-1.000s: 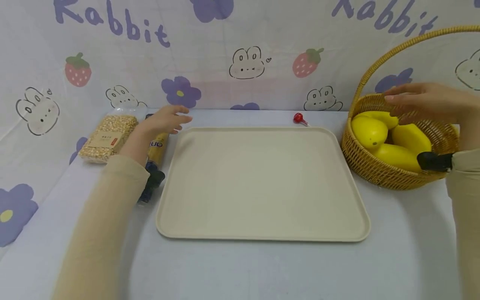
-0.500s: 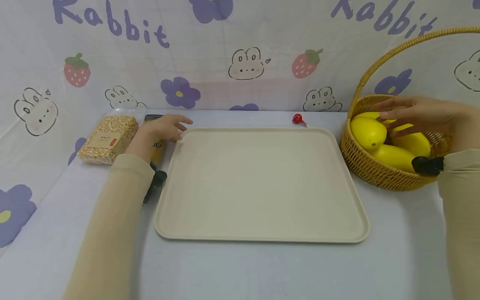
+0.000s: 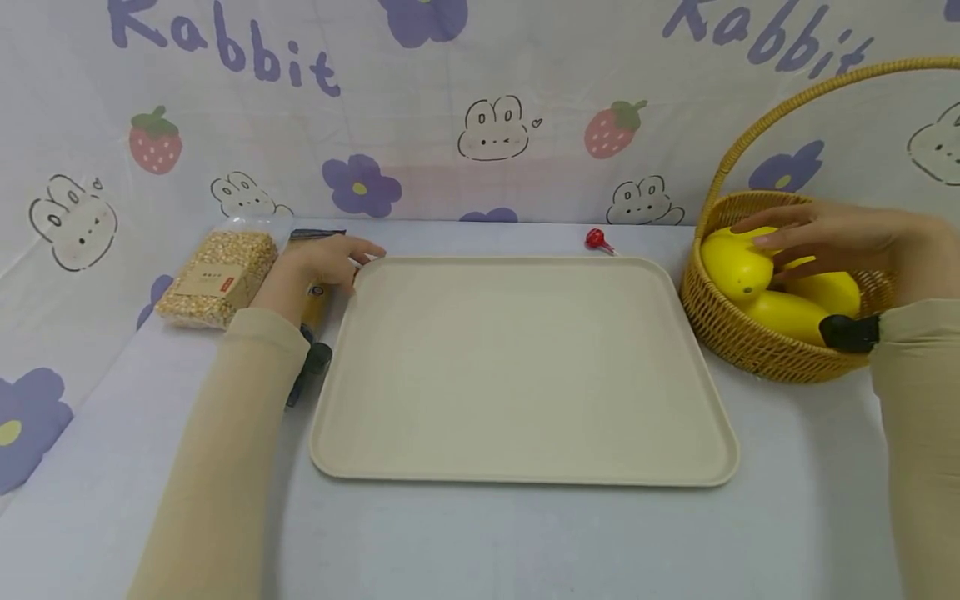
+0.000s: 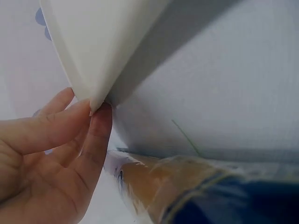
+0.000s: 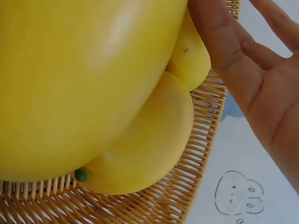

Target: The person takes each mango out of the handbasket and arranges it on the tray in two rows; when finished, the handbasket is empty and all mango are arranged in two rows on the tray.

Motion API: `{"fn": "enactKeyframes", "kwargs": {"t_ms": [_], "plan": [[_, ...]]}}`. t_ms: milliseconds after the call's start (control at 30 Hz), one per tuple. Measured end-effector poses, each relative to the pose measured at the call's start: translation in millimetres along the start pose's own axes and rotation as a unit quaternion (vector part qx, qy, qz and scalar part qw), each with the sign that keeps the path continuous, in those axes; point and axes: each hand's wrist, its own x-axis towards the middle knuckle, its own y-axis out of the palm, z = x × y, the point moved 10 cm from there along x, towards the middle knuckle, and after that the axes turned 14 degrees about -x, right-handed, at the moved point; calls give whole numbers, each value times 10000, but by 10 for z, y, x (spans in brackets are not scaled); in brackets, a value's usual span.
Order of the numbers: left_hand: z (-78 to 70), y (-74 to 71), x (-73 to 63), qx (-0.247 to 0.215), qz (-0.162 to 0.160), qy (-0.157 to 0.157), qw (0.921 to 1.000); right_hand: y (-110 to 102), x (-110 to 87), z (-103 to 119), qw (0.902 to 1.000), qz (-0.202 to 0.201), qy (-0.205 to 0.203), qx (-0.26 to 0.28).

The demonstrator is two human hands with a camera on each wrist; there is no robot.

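My left hand is at the far left corner of the beige tray. In the left wrist view, its thumb and fingers pinch that corner, thumb on top and a finger beneath. My right hand is over the wicker basket, fingers spread and reaching across the smooth yellow fruits. Its fingertips lie at the nearest left fruit; whether they touch it is unclear. In the right wrist view the fingers are nearly straight beside several yellow fruits, one with a green tip.
A clear bag of corn kernels lies at the back left. Between it and the tray is a yellow and dark blue packet, partly hidden by the left arm. A red lollipop sits behind the tray. The basket's tall handle arches up.
My left hand has come down onto the tray's far left corner and now pinches it. My right hand has moved left and lower over the fruits. The tray and basket look unmoved.
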Motion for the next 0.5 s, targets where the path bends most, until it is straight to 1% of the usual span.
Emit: {"fn": "enactKeyframes", "kwargs": {"t_ms": [200, 367, 500], "plan": [[1, 3, -15, 89, -55, -30, 9999, 57, 27, 78, 9998, 146, 78, -127], [-22, 11, -38, 111, -51, 21, 9999, 108, 36, 160, 9994, 320, -11, -152], [-28, 22, -38, 33, 14, 96, 9999, 124, 39, 193, 9992, 346, -89, -153]]}}
